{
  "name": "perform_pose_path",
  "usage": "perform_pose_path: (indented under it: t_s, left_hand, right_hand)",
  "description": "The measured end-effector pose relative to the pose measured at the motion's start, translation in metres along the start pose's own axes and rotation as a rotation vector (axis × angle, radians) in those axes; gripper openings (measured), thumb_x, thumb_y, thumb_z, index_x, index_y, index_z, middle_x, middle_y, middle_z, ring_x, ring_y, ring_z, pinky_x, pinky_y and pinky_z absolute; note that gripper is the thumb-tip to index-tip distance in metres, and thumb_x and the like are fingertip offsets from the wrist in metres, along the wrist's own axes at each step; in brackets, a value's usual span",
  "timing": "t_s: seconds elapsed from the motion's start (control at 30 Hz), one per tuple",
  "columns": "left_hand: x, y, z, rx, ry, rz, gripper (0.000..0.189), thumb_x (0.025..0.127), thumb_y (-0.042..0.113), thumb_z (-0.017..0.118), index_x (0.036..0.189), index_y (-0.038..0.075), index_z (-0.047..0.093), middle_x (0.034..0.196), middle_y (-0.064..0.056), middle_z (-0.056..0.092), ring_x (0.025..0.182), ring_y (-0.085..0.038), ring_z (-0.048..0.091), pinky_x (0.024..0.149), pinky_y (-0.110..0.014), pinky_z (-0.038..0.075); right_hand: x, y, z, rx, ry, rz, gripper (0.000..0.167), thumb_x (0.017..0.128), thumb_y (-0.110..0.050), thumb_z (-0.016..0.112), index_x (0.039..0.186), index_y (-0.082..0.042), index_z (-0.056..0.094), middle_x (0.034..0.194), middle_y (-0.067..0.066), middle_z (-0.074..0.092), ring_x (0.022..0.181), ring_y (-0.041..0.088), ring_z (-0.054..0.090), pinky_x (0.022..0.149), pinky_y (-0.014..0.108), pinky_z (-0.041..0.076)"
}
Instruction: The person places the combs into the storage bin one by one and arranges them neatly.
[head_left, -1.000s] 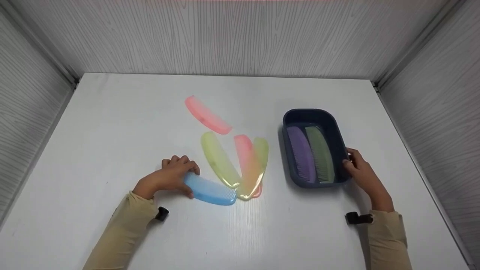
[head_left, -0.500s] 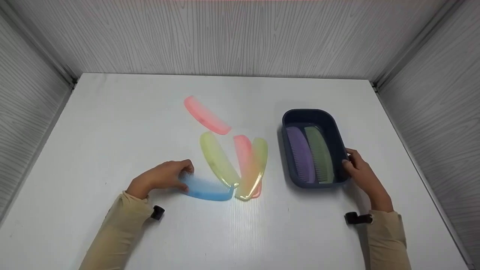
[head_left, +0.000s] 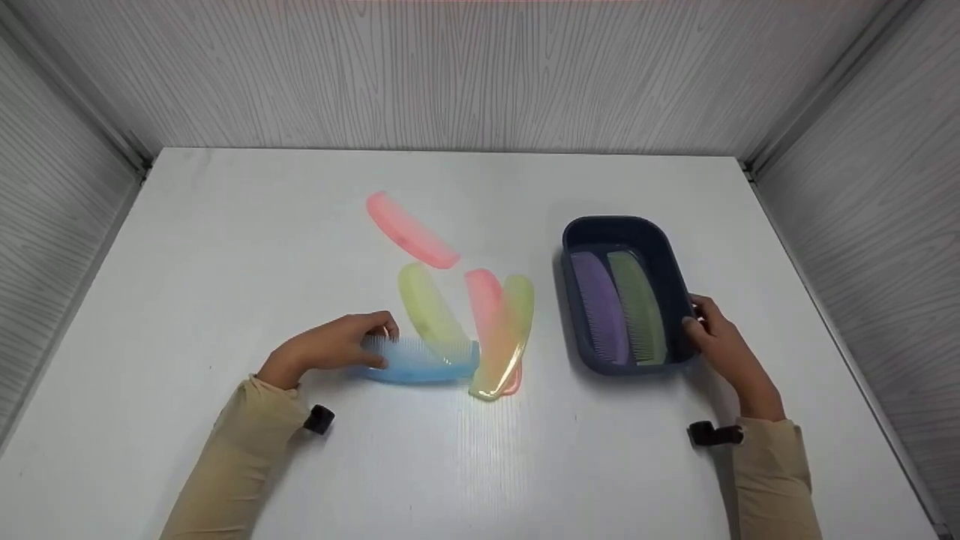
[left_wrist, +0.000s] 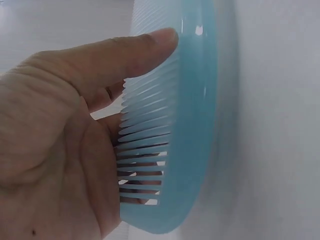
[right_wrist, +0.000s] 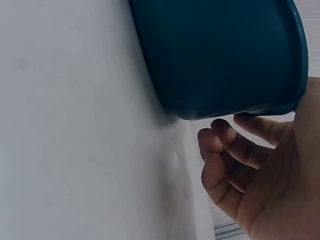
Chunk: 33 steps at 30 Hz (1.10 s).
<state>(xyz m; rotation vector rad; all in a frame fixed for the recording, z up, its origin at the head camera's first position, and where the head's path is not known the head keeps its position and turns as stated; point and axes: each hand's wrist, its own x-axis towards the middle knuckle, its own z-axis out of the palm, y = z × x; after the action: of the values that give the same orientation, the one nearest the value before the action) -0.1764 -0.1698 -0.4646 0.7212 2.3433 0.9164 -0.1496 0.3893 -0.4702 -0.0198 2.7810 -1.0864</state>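
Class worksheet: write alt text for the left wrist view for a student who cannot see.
A left hand pinches a curved, translucent blue plastic comb, thumb across its teeth, fingers behind. The spine faces the picture's right, toward a white tabletop.

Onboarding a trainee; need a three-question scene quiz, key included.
1. Which comb is in the left hand: A) a pink one, B) the translucent blue, curved plastic comb, C) a yellow one?
2. How many combs lie in the dark-blue, rounded-rectangular plastic bin?
3. True or false: the right hand touches the bin.

Key: 1. B. 2. Two: a curved purple plastic comb and a curved green plastic comb. 3. True.
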Motion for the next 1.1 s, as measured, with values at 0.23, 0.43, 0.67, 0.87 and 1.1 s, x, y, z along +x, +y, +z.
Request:
perform_pose_path:
  t_s: [0.23,0.43,0.67,0.87,1.1]
  left_hand:
    - [0.011,0.018,-0.004,-0.096,0.03,0.08,0.028,0.086,0.014,0.068,0.111,0.013,0.056,0.101,-0.004,0.056,0.096,-0.02,0.048,0.087,-0.037,0.039]
    - [0.023,0.034,-0.004,-0.148,0.061,0.125,0.027,0.089,0.011,0.063,0.115,0.009,0.055,0.104,-0.008,0.055,0.095,-0.021,0.047,0.088,-0.037,0.038]
    - [0.043,0.048,0.002,-0.212,0.094,0.176,0.026,0.09,0.007,0.06,0.114,0.002,0.054,0.106,-0.013,0.056,0.093,-0.019,0.049,0.087,-0.035,0.04]
    - [0.061,0.057,0.009,-0.312,0.139,0.186,0.028,0.091,0.006,0.059,0.116,-0.004,0.051,0.1,-0.011,0.057,0.088,-0.017,0.053,0.08,-0.03,0.045]
    - [0.079,0.076,0.022,-0.432,0.168,0.19,0.026,0.093,0.005,0.054,0.116,-0.005,0.047,0.095,-0.008,0.056,0.082,-0.027,0.058,0.074,-0.032,0.049]
  right_hand:
    - [0.002,-0.002,0.0,-0.007,0.005,-0.01,0.049,0.103,-0.026,0.035,0.147,-0.007,0.029,0.114,0.019,0.05,0.082,0.013,0.048,0.068,0.024,0.042]
    - [0.003,-0.002,0.002,-0.013,0.004,-0.007,0.05,0.103,-0.028,0.036,0.147,-0.006,0.029,0.114,0.02,0.051,0.081,0.014,0.048,0.068,0.024,0.042]
    - [0.002,-0.001,0.002,-0.019,0.013,-0.019,0.049,0.103,-0.027,0.036,0.146,-0.005,0.03,0.115,0.02,0.051,0.081,0.012,0.048,0.068,0.023,0.042]
    - [0.002,-0.002,0.002,-0.026,0.006,-0.01,0.05,0.103,-0.028,0.036,0.147,-0.006,0.029,0.115,0.02,0.05,0.08,0.014,0.049,0.068,0.024,0.041]
    - [0.0,-0.001,0.002,-0.029,0.011,-0.009,0.05,0.102,-0.028,0.036,0.146,-0.006,0.03,0.116,0.02,0.052,0.083,0.015,0.05,0.069,0.024,0.042]
